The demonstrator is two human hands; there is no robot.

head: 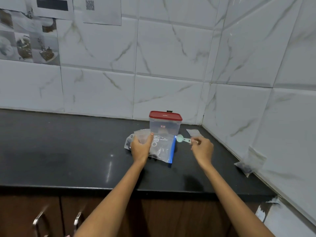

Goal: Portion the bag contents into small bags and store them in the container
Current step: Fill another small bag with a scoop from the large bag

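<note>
Left hand [140, 147]: holds a small bag [142, 135] over the big bag [160, 147].
Right hand [202, 147]: pinches the green scoop [182, 139].
Container [165, 123]: red lid on, on the counter [68, 151].

A large clear zip bag [160, 147] with a blue seal and dark contents lay flat on the black desk [68, 151] before a clear container [165, 124] with its red lid shut, while small clear bags [142, 134] stood over the large bag's left part.
</note>
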